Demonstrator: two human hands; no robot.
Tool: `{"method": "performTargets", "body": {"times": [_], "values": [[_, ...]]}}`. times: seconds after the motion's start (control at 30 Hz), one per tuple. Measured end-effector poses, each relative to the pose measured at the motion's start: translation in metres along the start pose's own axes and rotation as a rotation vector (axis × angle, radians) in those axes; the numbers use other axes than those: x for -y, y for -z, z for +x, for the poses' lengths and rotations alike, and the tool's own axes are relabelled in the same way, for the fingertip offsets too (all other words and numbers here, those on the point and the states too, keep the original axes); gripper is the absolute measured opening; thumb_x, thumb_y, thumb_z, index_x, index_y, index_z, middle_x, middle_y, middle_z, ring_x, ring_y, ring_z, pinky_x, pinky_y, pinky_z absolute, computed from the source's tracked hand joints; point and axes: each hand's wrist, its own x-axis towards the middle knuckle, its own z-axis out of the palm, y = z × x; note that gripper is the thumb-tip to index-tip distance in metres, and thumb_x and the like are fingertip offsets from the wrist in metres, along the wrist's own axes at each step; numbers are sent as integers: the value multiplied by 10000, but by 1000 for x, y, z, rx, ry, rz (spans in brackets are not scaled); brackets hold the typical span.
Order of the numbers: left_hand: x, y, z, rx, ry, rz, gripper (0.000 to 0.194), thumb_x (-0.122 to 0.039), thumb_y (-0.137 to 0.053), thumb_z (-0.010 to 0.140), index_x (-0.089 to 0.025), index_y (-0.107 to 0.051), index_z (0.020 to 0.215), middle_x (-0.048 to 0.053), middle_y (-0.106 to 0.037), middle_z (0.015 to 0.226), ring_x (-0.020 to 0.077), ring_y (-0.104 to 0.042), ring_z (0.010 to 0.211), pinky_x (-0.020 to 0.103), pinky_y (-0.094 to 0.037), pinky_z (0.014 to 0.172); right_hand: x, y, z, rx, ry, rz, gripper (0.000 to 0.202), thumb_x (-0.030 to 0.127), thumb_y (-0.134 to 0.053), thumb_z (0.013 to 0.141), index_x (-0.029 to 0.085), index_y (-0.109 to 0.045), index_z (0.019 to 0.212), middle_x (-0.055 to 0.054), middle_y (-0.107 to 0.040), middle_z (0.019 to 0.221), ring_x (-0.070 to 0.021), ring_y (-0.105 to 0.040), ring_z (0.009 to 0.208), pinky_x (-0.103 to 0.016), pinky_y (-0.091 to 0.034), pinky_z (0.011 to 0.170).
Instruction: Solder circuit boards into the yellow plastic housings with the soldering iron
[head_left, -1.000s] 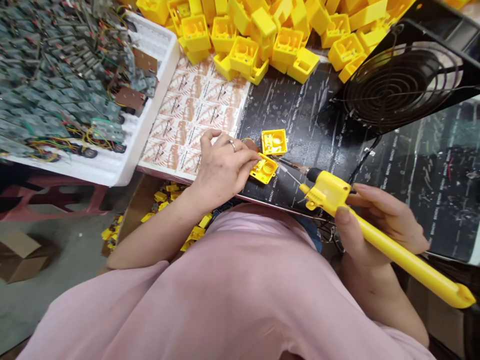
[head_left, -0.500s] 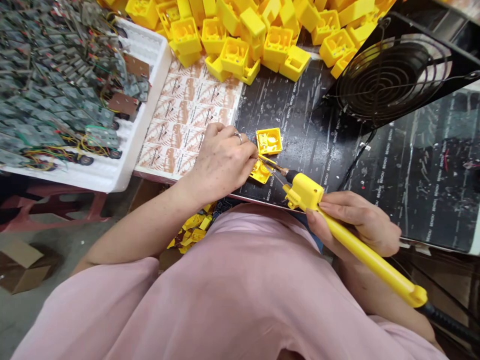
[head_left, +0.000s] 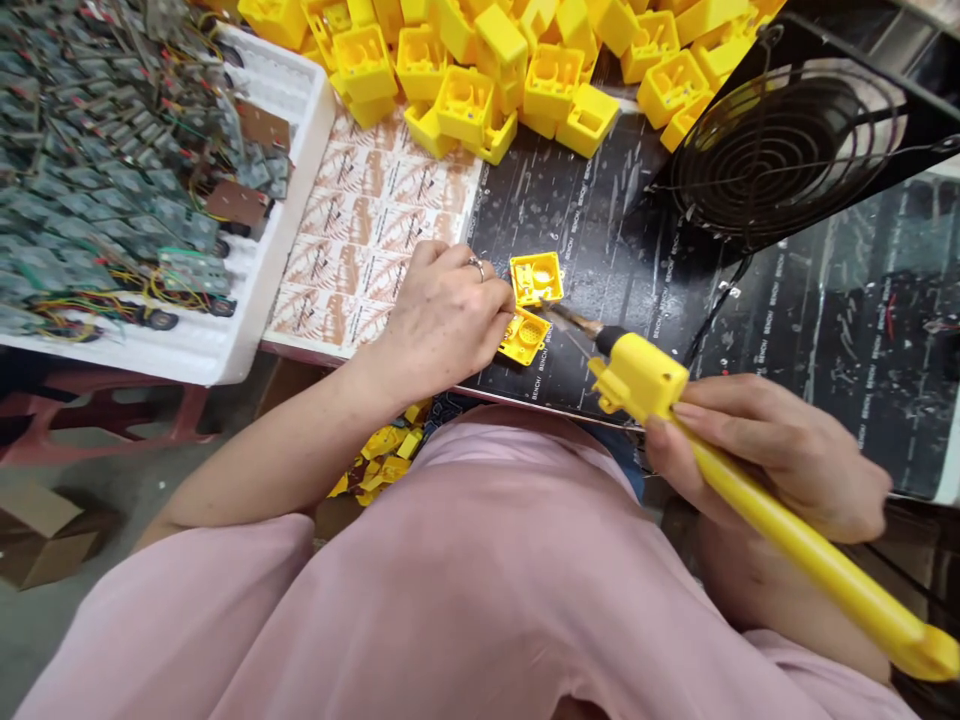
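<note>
Two small yellow plastic casing halves lie on the black bench surface: an upper one (head_left: 537,279) and a lower one (head_left: 525,337) just beneath it. My left hand (head_left: 451,315), with a ring on one finger, has its fingers closed at the left edge of the lower half; what its fingertips pinch is hidden. In my right hand (head_left: 765,450) is a yellow soldering iron (head_left: 651,378), gripped along its handle. The iron's metal tip points left, close to the lower right corner of the upper half.
Yellow casings (head_left: 465,105) are heaped at the back. A white foam tray (head_left: 300,190) of circuit boards with wires stands at the left. A black fan (head_left: 772,150) is at the back right. Printed sheets (head_left: 352,240) cover the bench beside the tray.
My right hand and the soldering iron have moved to the right, drawing the tip away from the lower casing half. My left hand has barely moved.
</note>
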Motion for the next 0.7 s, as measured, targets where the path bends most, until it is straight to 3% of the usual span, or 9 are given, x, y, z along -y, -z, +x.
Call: {"method": "performTargets", "body": {"times": [0.2, 0.37, 0.43, 0.5, 0.57, 0.63, 0.7], "values": [[-1, 4, 3, 62, -10, 26, 330, -275, -514, 1057, -214, -782, 874, 56, -789, 867, 289, -742, 996, 493, -545, 976, -11, -6, -9, -150, 41, 32, 243, 141, -904, 887, 233, -725, 1021, 11, -813, 898, -148, -779, 737, -233, -625, 600], [4, 14, 3, 76, -2, -12, 273, -294, -576, 1031, -228, -806, 901, 53, -816, 893, 300, -769, 1015, 478, -574, 964, -25, -16, -16, -305, -1, 42, 563, 192, -929, 871, 287, -752, 1397, 13, -844, 1000, -143, -749, 671, -251, -584, 546], [12, 24, 5, 14, 12, -69, 260, -304, -586, 1042, -230, -824, 967, 50, -841, 948, 291, -786, 1019, 465, -590, 971, -30, -17, -20, -364, -51, 41, 627, 233, -942, 868, 328, -734, 1453, 12, -845, 1058, -145, -762, 700, -256, -598, 577], [21, 32, 10, -71, 29, -143, 288, -327, -562, 1088, -236, -835, 1064, 48, -863, 1060, 255, -800, 1047, 429, -604, 999, -35, -15, -24, -449, -114, 28, 584, 272, -947, 870, 331, -762, 1420, 2, -839, 1055, -169, -790, 775, -276, -625, 650], [24, 31, 20, -79, -47, -230, 314, -405, -579, 1108, -238, -831, 1194, 72, -842, 1290, 250, -789, 1189, 421, -600, 1086, -39, -12, -26, -530, -160, -4, 482, 299, -943, 875, 319, -810, 1337, -3, -830, 976, -174, -782, 767, -288, -614, 671], [19, 20, 31, 48, -207, -271, 397, -508, -686, 1051, -253, -799, 1334, 103, -695, 1590, 319, -664, 1461, 504, -544, 1223, -41, -11, -26, -633, -136, -29, 401, 333, -945, 871, 308, -845, 1259, -3, -820, 893, -158, -748, 690, -284, -585, 641], [12, 5, 38, 217, -329, -235, 512, -513, -766, 990, -269, -751, 1440, 118, -474, 1787, 400, -432, 1667, 630, -457, 1301, -43, -11, -26, -679, -116, -25, 382, 343, -958, 850, 302, -861, 1217, -6, -823, 868, -149, -729, 649, -284, -582, 638]]}}
